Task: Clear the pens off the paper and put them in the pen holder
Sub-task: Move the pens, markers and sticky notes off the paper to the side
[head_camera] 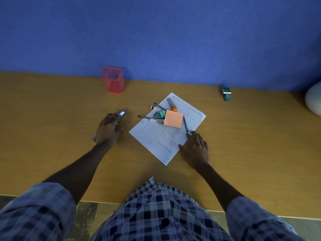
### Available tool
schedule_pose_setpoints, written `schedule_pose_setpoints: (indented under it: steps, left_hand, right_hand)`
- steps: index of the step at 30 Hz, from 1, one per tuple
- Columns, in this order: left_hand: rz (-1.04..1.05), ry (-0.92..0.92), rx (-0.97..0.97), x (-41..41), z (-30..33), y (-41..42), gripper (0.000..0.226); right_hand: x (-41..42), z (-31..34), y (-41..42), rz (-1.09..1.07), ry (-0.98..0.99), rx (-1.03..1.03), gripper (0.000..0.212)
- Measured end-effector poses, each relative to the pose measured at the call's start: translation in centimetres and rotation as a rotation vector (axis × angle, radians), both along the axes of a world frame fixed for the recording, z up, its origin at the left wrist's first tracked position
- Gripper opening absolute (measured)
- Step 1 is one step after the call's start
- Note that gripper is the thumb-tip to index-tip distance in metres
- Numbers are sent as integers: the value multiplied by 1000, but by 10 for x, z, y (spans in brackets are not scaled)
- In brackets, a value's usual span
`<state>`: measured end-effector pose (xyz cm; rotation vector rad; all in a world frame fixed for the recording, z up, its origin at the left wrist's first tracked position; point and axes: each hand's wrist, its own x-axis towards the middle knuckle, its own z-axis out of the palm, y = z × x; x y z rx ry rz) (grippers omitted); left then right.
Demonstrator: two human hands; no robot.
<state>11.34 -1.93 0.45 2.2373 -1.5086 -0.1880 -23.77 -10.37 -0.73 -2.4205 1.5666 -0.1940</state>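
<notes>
Right now my left hand (108, 130) is curled round a small bunch of pens (121, 113). A white and blue tip sticks out past my fingers, and more ends poke out near my wrist. That hand is over the brown wooden table (52, 110), between the white printed paper (163, 141) and the red mesh pen holder (113, 80), which stands by the blue wall (156, 32).

My right hand (197, 150) lies flat and loose, holding nothing, with its fingers on the edge of the paper.

More pens are on the paper: a thin black pen (185, 124) near my right fingers, a whiteboard marker (156, 120) and a fat orange-tipped marker (172, 104), beside the orange sticky notes (173, 118).

I think the bunch could slip, because I hold many pens at once. They might miss the narrow holder or tip it. If I lift my right hand, the paper could slide.
</notes>
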Motion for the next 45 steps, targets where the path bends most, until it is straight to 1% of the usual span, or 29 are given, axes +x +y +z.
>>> schedule_pose_setpoints:
  steps: [2, 6, 8, 11, 15, 22, 30, 34, 38, 43, 45]
  left_hand:
    - [13, -19, 3, -3, 0, -6, 56]
    - [-2, 16, 7, -4, -7, -8, 51]
    - [5, 8, 59, -3, -13, -3, 50]
    - [21, -89, 156, -1, -24, 7, 51]
    - [68, -88, 194, 3, -26, 9, 51]
    - [124, -94, 196, 9, -27, 11, 48]
    - [131, -114, 180, 8, -26, 8, 49]
    - [37, -111, 109, -15, -16, -11, 47]
    - [-201, -135, 39, -53, -3, -44, 45]
    - [-419, -112, 8, -108, 7, -87, 43]
    - [-522, -128, 22, -123, 7, -99, 48]
  right_hand:
    - [-1, 0, -1, 2, 4, -1, 61]
    - [0, -1, -1, -9, 2, -4, 61]
    - [0, -3, -1, -11, -1, -11, 61]
    - [-1, -5, -1, -12, -12, -20, 61]
    - [-1, -6, 0, -16, -25, -29, 61]
    - [-1, -5, 0, -9, -16, -33, 61]
    - [-1, -7, -1, -3, -18, -42, 60]
    - [-1, -8, -1, -4, -13, -41, 60]
    - [-1, -9, -3, -4, -11, -34, 61]
    - [-2, -9, -4, 7, 11, -32, 62]
    - [-3, -9, -4, 11, -3, -32, 63]
